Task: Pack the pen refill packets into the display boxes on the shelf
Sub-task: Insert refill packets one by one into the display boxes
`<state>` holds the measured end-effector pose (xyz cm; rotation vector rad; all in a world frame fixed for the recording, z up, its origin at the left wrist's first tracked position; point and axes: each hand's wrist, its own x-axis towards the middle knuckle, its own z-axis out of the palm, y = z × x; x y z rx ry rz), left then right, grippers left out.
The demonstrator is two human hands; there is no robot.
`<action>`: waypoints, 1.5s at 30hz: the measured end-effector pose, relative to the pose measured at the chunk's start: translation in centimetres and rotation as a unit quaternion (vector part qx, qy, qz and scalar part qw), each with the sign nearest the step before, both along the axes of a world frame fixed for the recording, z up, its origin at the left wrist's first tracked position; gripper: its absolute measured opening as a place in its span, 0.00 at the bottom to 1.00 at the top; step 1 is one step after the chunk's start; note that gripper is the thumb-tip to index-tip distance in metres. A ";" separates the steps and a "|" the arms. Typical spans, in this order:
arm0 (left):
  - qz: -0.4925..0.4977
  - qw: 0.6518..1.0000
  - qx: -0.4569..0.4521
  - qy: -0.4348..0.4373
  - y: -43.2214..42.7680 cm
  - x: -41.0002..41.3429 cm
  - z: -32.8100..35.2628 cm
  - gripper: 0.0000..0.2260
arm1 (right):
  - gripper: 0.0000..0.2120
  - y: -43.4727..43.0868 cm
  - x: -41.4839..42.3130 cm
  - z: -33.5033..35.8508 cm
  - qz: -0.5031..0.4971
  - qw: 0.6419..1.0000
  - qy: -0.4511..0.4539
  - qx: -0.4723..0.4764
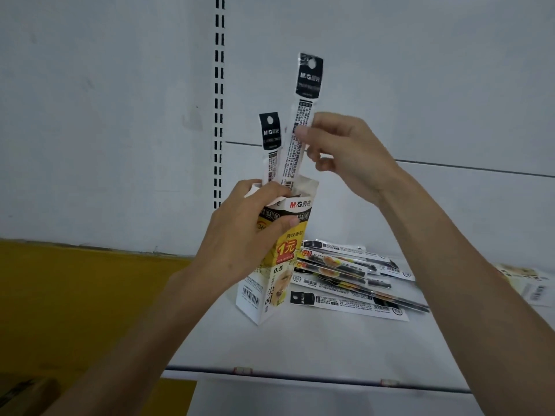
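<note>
Right, the left hand [240, 238] has the display box [279, 280] upright on the white shelf [315, 346], its fingers [270, 190] wrapped round the upper part, thumb across the printed front. The box stands well back from the shelf's front edge [300, 378], with bare shelf in front of it and more to its left, up to the yellow surface [75, 295] beside the shelf.

Up top, the right hand [345, 154] pinches a refill packet [309, 82] between thumb and fingertips at about its middle. It is tilted slightly, black hang-tab uppermost, lower end already inside the box's open mouth. A second packet [270, 133] stands in the box just beside it, lower down and upright, its tab poking above the left hand.

To the right of the box, close against it, a loose pile of packets [354, 271] lies flat on the shelf, fanned out and overlapping. Further right, at the frame's edge, another box [528, 283] lies on its side, well apart from the pile.

Behind everything is the pale back panel [420, 85] with a slotted upright [219, 85] running down it, leaving open space above both hands.
</note>
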<state>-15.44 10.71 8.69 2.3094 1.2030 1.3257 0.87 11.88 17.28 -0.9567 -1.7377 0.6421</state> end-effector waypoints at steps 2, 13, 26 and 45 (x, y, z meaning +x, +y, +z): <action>-0.001 1.000 0.003 0.003 -0.1 0.0 0.0 0.15 | 0.07 0.2 -0.3 -1.0 -0.042 0.993 -0.111 -0.002; 0.008 1.000 0.023 0.005 -0.3 -0.1 -0.3 0.16 | 0.03 0.4 -1.5 -1.6 -0.024 0.987 -0.156 -0.034; 0.022 0.999 0.028 -0.003 -0.4 -0.1 -0.6 0.16 | 0.06 0.4 -0.6 -2.2 -0.053 0.976 -0.205 -0.041; 0.043 0.997 0.063 0.014 0.0 -0.2 -0.8 0.19 | 0.10 0.8 -1.8 -1.3 -0.055 0.950 -0.307 -0.018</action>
